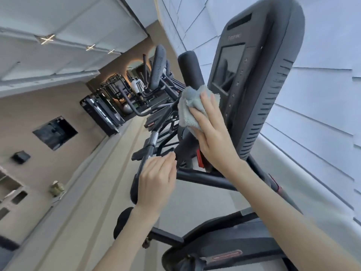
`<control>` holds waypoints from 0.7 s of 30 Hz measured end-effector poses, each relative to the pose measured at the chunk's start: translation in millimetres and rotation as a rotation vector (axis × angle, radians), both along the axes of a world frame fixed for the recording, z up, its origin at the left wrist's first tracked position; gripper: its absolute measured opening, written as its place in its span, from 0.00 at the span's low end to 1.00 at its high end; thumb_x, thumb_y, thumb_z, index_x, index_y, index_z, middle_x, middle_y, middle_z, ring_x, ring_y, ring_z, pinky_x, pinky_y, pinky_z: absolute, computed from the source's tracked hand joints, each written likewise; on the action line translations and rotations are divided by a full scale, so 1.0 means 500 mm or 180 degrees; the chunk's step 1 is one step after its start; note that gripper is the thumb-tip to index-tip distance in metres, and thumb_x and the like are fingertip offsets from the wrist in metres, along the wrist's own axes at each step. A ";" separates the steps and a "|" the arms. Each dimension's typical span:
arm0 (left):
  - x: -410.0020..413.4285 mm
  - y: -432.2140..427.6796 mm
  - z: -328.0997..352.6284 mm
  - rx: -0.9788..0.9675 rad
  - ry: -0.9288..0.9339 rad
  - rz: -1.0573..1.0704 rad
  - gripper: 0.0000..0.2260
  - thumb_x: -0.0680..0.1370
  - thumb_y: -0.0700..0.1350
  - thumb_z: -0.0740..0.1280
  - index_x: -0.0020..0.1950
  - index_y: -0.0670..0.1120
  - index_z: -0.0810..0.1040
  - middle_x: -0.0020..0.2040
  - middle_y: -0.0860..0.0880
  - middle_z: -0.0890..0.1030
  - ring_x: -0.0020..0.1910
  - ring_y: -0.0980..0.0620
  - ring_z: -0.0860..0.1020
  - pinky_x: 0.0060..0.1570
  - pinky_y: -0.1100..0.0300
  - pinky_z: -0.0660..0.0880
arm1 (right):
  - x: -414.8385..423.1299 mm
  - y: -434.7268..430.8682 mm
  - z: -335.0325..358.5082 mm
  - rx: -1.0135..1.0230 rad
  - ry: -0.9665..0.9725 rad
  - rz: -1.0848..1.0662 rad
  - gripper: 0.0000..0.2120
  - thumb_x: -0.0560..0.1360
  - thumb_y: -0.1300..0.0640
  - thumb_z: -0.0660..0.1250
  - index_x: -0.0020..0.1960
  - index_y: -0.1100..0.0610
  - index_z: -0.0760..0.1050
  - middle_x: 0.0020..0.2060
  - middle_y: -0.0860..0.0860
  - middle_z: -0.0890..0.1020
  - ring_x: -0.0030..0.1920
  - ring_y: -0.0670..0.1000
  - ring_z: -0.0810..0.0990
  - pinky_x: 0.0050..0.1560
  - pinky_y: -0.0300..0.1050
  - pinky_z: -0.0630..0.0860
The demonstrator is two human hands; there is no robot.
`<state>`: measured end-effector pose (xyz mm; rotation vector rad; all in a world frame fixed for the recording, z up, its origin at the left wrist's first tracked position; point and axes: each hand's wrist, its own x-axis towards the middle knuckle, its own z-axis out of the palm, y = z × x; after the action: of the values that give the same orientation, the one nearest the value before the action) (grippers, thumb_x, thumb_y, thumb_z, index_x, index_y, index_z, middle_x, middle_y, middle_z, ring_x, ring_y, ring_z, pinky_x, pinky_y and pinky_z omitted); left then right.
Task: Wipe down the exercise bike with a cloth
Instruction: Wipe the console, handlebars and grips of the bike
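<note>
The right hand (213, 137) pressed a grey-blue cloth (192, 108) against a black padded handlebar grip (190, 69) of the exercise bike (259, 79), its fingers (208, 106) spread nearly flat over the cloth and pinning it to the grip rather than bunching it. The left hand (156, 180) rested lower down, its fingers loosely curled against another dark bar (136, 184) of the frame, holding nothing that could be seen.

By the look of it the wipe was at an early or middle stage: the cloth was on the grip, while the console (230, 71) just beyond the right fingers, the vented housing behind it and the frame tubes below the hands showed no sign either way of having been cleaned. The seat was out of view.

Beyond the left fingers, further machines (158, 67) stood in a row along the room. The red lever (200, 158) under the right palm and the crowded bars nearby would likely snag the cloth.
</note>
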<state>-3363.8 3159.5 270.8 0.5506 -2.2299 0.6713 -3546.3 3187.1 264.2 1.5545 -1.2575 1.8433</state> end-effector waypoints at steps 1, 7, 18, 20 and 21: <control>0.002 0.002 -0.003 0.0008 -0.0007 0.0021 0.09 0.72 0.33 0.71 0.52 0.35 0.82 0.47 0.43 0.84 0.45 0.46 0.82 0.50 0.51 0.79 | 0.012 0.002 -0.020 -0.0024 -0.0056 0.0028 0.18 0.78 0.63 0.60 0.66 0.68 0.69 0.71 0.63 0.59 0.73 0.63 0.52 0.75 0.51 0.48; 0.010 -0.001 -0.010 0.0054 -0.0248 0.0155 0.11 0.77 0.37 0.64 0.57 0.36 0.80 0.52 0.43 0.83 0.52 0.47 0.80 0.57 0.52 0.74 | 0.093 0.014 -0.122 0.0144 -0.0397 0.0320 0.20 0.75 0.71 0.64 0.66 0.69 0.68 0.70 0.63 0.60 0.73 0.65 0.53 0.74 0.56 0.53; 0.014 0.007 0.009 0.0476 -0.0315 0.0105 0.16 0.79 0.45 0.60 0.62 0.39 0.77 0.56 0.47 0.81 0.58 0.55 0.76 0.63 0.70 0.67 | -0.013 0.032 0.024 -0.0696 -0.0283 0.0381 0.17 0.77 0.66 0.63 0.65 0.69 0.70 0.69 0.66 0.63 0.71 0.67 0.59 0.74 0.55 0.54; 0.016 0.004 0.024 0.0455 -0.0407 0.0082 0.15 0.78 0.45 0.61 0.60 0.39 0.79 0.55 0.48 0.82 0.57 0.56 0.76 0.63 0.73 0.65 | -0.039 0.017 0.072 -0.0703 -0.0066 0.0186 0.17 0.76 0.65 0.65 0.64 0.68 0.71 0.67 0.68 0.66 0.71 0.68 0.60 0.73 0.57 0.57; 0.016 0.002 0.030 0.0457 -0.0443 0.0070 0.15 0.78 0.45 0.61 0.59 0.40 0.80 0.55 0.48 0.82 0.56 0.56 0.76 0.63 0.74 0.64 | -0.050 0.009 0.091 -0.0650 0.0038 0.0076 0.17 0.77 0.65 0.64 0.64 0.68 0.71 0.67 0.67 0.67 0.70 0.68 0.60 0.72 0.58 0.58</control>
<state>-3355.9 3160.4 285.8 0.6168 -2.4191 0.5790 -3571.5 3191.5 309.4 1.4732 -1.0137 1.9082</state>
